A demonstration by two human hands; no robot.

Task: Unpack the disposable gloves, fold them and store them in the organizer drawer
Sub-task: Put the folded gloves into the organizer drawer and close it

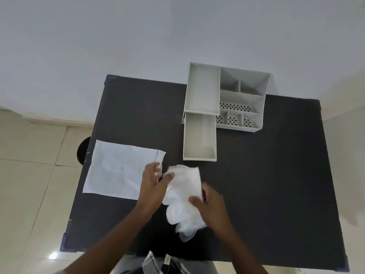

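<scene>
Both hands' fingers [197, 200] on gloves [183, 194]

Black table [256, 194] filling the frame's centre. Lying on it: flat white packet [118, 171] at left, crumpled gloves [183, 196] at centre, grey organizer [233, 99] with open drawer [199, 137] sitting at upper right.

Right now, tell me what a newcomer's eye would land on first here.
The white gloves stand out most, a crumpled bundle against the black table, near its front middle, held between the left hand and right hand. Next comes the grey organizer at the table's far edge, its drawer pulled open toward the hands. A flat white bag lies left.
</scene>
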